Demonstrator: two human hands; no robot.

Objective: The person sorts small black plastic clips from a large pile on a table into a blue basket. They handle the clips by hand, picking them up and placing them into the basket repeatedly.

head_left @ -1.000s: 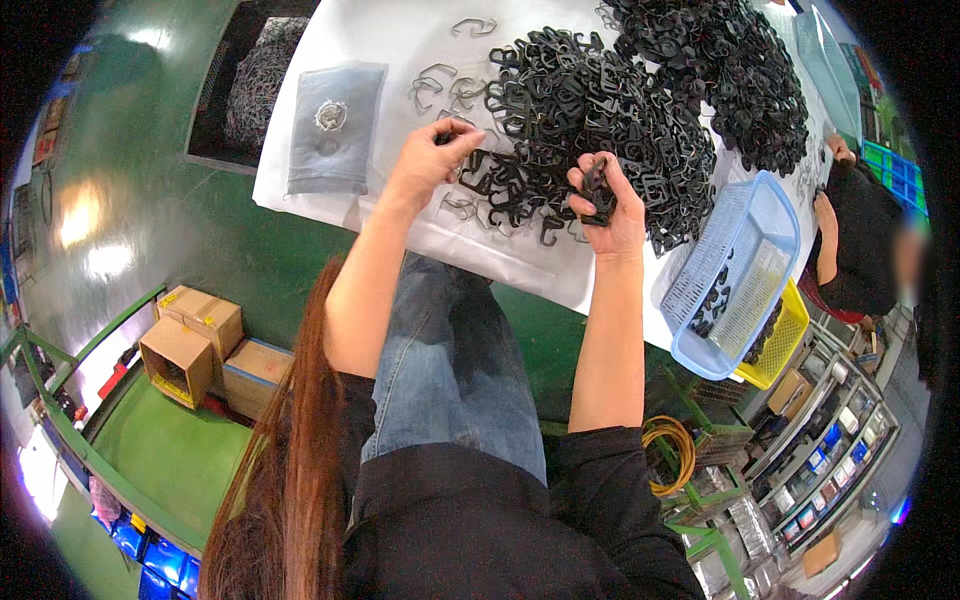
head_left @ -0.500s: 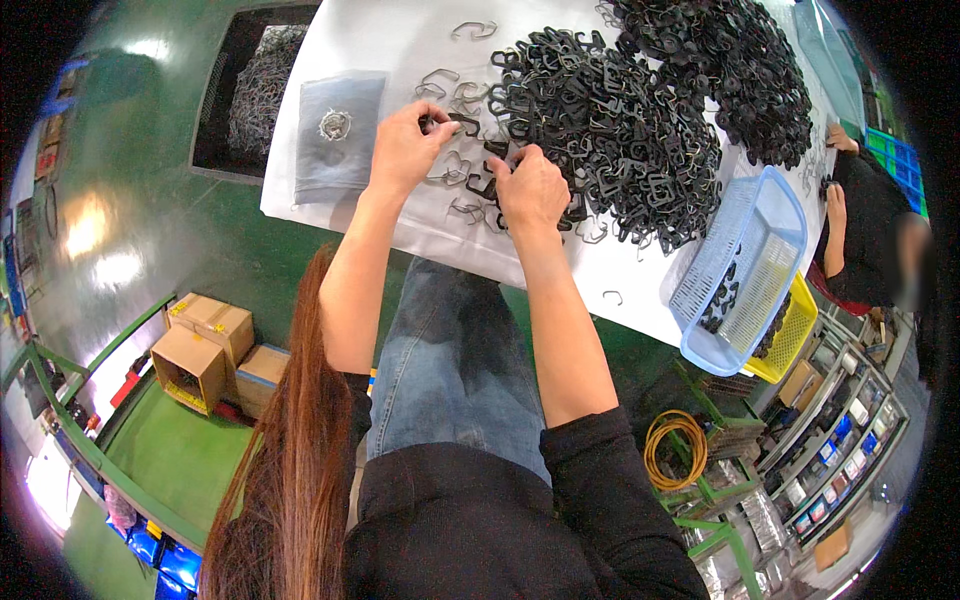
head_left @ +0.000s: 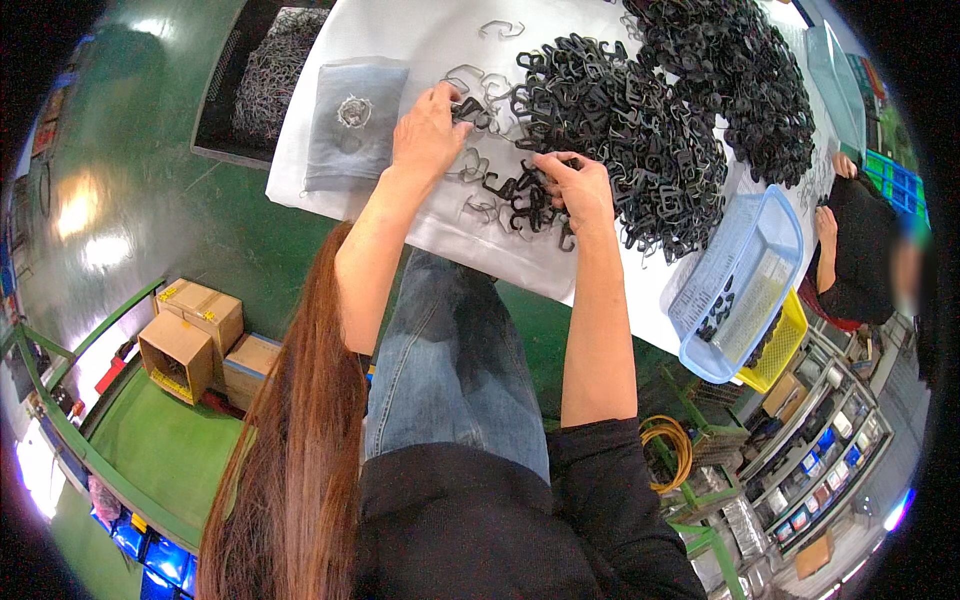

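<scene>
My left hand [head_left: 428, 135] is over the white tabletop, thumb and fingers closed around a black hook-shaped plastic clip [head_left: 472, 112]. Several thin, clear-grey bent strips [head_left: 474, 165] lie near its fingertips. To its right, my right hand [head_left: 584, 188] is curled with thumb and forefinger drawn together at the edge of a large pile of black clips [head_left: 635, 140]. What those fingers grip is hidden among dark parts. Below them, a small cluster of black clips [head_left: 532, 200] lies on the table, apart from the pile.
A grey flat pad [head_left: 350, 165] with a round silvery piece lies left. A blue basket [head_left: 785, 225] and a yellow basket [head_left: 790, 345] stand at the right edge. Another person [head_left: 860, 245] works beyond them. A dark crate [head_left: 215, 125] of thin strips is at far left.
My left hand has shifted slightly right and forward with the clip. The right hand has moved right, uncovering the small cluster of clips, and its fingers have drawn together. The view has shifted slightly.
</scene>
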